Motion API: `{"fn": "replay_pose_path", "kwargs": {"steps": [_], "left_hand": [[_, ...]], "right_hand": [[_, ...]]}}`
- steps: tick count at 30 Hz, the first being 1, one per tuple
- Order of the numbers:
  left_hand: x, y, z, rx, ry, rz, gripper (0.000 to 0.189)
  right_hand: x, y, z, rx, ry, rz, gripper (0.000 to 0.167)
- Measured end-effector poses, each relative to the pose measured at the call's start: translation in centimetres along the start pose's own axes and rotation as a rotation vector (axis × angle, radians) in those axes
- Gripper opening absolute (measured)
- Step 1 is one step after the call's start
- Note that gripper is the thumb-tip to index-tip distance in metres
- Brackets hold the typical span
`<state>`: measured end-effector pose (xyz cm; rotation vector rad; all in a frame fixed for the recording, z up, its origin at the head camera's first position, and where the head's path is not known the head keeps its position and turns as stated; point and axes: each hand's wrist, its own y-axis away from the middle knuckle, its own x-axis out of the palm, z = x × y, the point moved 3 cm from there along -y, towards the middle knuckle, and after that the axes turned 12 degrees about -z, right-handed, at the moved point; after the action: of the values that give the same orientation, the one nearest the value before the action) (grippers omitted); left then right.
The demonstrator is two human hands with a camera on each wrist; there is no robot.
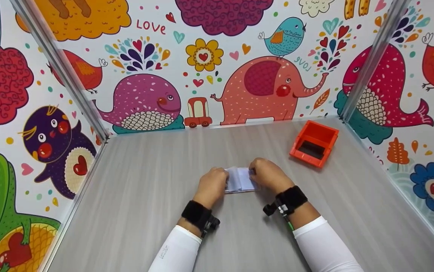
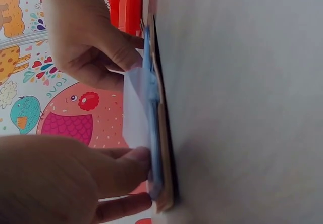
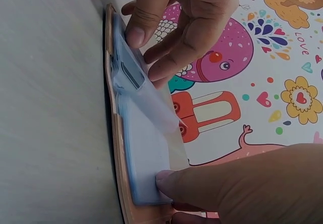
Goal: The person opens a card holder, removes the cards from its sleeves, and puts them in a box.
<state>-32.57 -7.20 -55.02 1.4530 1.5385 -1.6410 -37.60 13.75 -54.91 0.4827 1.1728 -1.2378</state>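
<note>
A card holder (image 1: 242, 180) with a brown cover and clear bluish plastic sleeves lies spread on the table between both hands. My left hand (image 1: 211, 185) grips its left side. In the right wrist view, the left thumb presses on the left stack of sleeves, and a translucent sleeve (image 3: 151, 100) stands raised beside those fingers. A dark stripe shows through one sleeve there. My right hand (image 1: 270, 174) holds the right side. Its thumb lies on the sleeves (image 3: 144, 148) and other fingers are at the cover's edge, partly hidden.
An orange-red plastic box (image 1: 321, 132) with a dark patch inside stands at the back right of the grey table (image 1: 145, 181). Printed wall panels (image 1: 209, 94) with metal corner posts (image 1: 372, 56) enclose the table at the back and sides.
</note>
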Motion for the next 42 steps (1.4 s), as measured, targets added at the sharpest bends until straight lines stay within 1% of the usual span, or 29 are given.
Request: {"fn": "replay_pose_path", "kwargs": {"steps": [6,10,13,15,18,21,25,29,32,36,42], "left_hand": [[0.0,-0.2,0.0,0.006,0.015,-0.006,0.012],[0.2,-0.3,0.1,0.005,0.038,-0.015,0.011],[0.2,-0.2,0.1,0.008,0.058,-0.013,0.016],[0.2,-0.2,0.1,0.013,0.065,-0.011,0.02],[0.0,-0.3,0.0,0.024,0.064,-0.015,0.022],[0.0,-0.3,0.0,0.028,0.064,-0.019,0.021],[0.1,-0.3,0.1,0.027,0.073,-0.027,0.018],[0.2,-0.4,0.1,0.017,0.09,-0.03,0.017],[0.3,-0.5,0.2,0.013,0.097,-0.025,0.015],[0.4,-0.6,0.2,0.011,0.096,-0.015,0.014],[0.1,-0.5,0.1,0.032,0.074,-0.045,0.014]], "right_hand": [[0.0,0.0,0.0,0.005,-0.001,0.003,0.012],[0.0,0.0,0.0,-0.016,0.008,-0.005,0.012],[0.1,0.0,0.0,-0.027,0.018,-0.006,0.014],[0.1,0.0,0.1,-0.018,0.018,-0.001,0.014],[0.0,-0.1,0.5,-0.001,0.016,-0.005,0.017],[-0.2,-0.1,1.2,0.023,-0.024,-0.014,0.02],[-0.5,-0.1,2.5,0.023,-0.135,-0.006,0.026],[-0.4,0.0,3.7,-0.041,-0.218,0.018,0.031],[-0.3,0.1,4.2,-0.071,-0.243,0.038,0.034],[-0.1,0.2,4.4,-0.072,-0.219,0.043,0.037],[0.1,0.3,4.3,-0.069,-0.151,0.039,0.041]]}}
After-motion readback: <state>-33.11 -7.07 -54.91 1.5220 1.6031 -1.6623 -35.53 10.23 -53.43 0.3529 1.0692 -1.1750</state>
